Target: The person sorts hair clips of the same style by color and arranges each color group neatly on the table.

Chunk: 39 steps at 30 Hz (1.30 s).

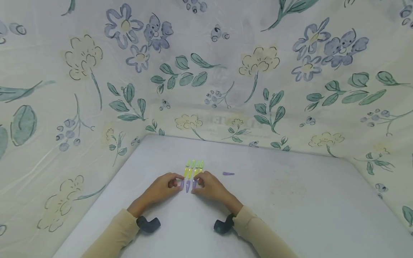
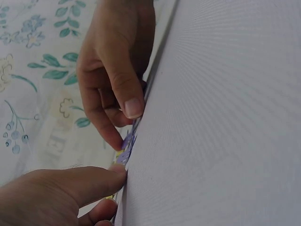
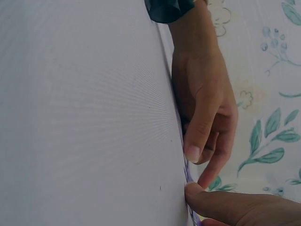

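Note:
Small snap hair clips lie in rows on the white table. Green clips [image 1: 197, 164] form the far row, and yellow clips [image 1: 189, 173] the middle one. Nearest me is a row of purple clips, with one purple clip [image 1: 188, 186] between my hands. My left hand [image 1: 164, 187] holds the leftmost purple clip [image 1: 182, 184] between thumb and index finger. At the row's right end my right hand [image 1: 211, 187] has its thumb and index finger at the two ends of another purple clip [image 1: 194, 184]. In both wrist views the clips are mostly hidden behind fingers.
A single purple clip [image 1: 228, 173] lies apart, right of the rows. Dark curved bands sit at both wrists, the left band [image 1: 149, 225] and the right band [image 1: 223, 225]. Flower-printed sheeting [image 1: 226, 86] rises behind the white table [image 1: 306, 211] and along its sides.

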Available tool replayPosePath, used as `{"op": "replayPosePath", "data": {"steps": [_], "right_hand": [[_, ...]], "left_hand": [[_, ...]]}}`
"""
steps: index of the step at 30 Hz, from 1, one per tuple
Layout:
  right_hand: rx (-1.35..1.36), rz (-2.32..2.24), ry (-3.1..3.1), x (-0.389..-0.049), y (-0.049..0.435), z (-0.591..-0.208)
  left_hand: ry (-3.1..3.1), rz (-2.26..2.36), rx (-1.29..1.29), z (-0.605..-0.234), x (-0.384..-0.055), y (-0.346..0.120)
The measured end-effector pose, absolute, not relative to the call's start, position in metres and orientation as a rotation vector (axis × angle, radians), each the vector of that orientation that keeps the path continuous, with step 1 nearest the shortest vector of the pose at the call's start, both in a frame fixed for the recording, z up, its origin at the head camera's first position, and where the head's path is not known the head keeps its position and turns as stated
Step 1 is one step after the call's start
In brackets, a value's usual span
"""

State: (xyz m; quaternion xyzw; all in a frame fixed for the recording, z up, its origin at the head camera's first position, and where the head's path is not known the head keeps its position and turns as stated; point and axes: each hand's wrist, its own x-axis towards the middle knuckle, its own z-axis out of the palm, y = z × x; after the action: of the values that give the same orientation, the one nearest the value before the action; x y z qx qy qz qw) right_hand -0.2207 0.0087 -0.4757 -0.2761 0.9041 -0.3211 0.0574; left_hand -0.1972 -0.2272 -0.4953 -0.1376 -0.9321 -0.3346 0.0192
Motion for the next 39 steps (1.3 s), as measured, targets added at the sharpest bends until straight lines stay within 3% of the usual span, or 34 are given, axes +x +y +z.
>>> {"op": "replayPosePath", "data": {"steps": [30, 39], "right_hand": [[-0.839, -0.94, 2.733, -0.222, 0.007, -0.475], [-0.778, -1.183, 2.624, -0.236, 0.037, -0.457]], "left_hand": [[-2.908, -1.042, -0.429, -0.49, -0.195, -0.227], [-2.885, -1.057, -0.469, -0.491, -0.196, -0.228]]}}
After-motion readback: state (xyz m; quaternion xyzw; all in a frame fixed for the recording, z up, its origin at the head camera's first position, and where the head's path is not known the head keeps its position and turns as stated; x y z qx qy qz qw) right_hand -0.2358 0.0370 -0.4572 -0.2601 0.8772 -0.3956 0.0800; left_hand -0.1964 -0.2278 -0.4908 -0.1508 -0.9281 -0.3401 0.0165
